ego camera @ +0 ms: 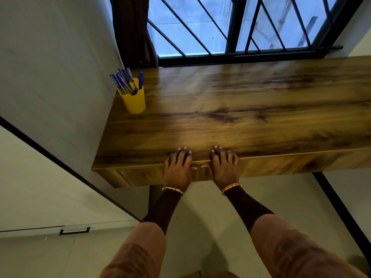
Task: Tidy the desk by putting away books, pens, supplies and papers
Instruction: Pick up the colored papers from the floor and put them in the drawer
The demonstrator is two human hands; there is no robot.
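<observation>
A wooden desk (241,109) runs under the window. At its back left corner stands a yellow pen holder (135,101) with several blue pens (124,82) upright in it. My left hand (178,167) and my right hand (223,167) lie side by side on the desk's front edge, fingers flat on the top and thumbs against the drawer front (202,174) below. Neither hand holds anything.
A barred window (230,27) with a dark curtain (132,31) stands behind the desk. A grey wall (56,67) closes the left side. A white cabinet with a black handle (74,231) is at lower left. Light floor lies below the desk.
</observation>
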